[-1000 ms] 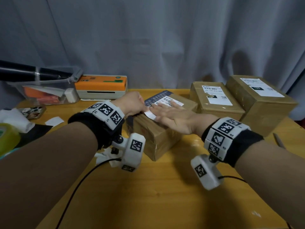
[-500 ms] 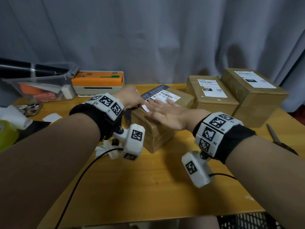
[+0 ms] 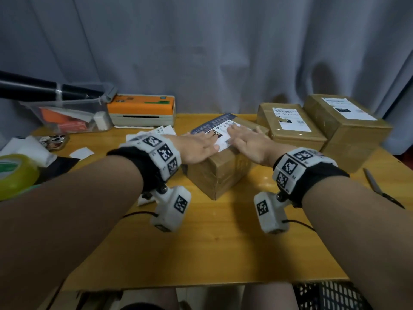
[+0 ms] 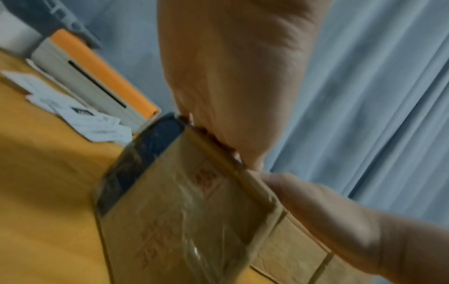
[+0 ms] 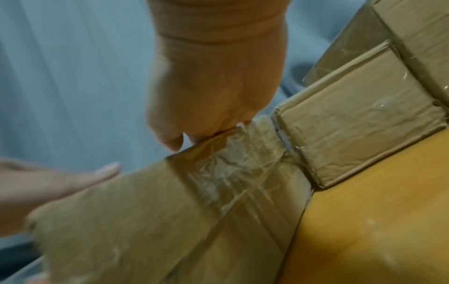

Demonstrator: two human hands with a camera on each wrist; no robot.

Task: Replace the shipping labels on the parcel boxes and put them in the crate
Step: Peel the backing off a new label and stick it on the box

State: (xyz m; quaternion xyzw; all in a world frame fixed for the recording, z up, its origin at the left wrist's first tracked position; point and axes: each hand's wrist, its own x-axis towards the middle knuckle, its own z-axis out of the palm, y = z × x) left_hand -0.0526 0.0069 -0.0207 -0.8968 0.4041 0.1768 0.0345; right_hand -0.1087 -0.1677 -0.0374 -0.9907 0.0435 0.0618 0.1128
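Both the left hand (image 3: 196, 146) and the right hand (image 3: 250, 143) press flat-fingered on the white label (image 3: 222, 136). It tops the parcel box (image 3: 220, 173); two more boxes (image 3: 290, 128) sit at two o'clock.

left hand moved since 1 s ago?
Yes. The left hand went from curled at the near box's left edge to flat on its label.

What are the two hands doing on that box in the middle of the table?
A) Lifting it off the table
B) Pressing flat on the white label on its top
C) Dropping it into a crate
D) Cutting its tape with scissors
B: in the head view the left hand and right hand lie flat with straight fingers on the white label on top of the middle box, which sits on the table.
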